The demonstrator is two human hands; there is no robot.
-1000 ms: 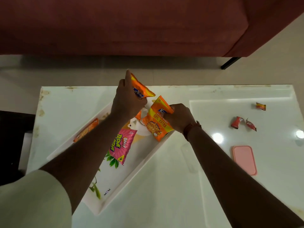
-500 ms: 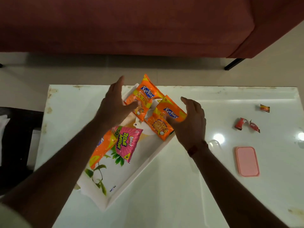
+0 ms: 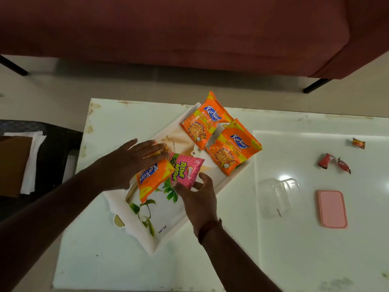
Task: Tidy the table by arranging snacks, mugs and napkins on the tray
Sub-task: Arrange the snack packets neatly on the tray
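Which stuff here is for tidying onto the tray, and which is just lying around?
For the job:
tray
two far orange Kurkure packets
orange Kurkure packet under the left hand
pink Bingo packet in the right hand
small wrapped sweets, probably

Just lying about:
pink lid
clear plastic box
sofa
white cloth on the side chair

Three orange foil snack packets with blue logos and yellow bands and one pink packet with yellow lettering lie on a white rectangular tray printed with green leaves, on the glossy white desk.
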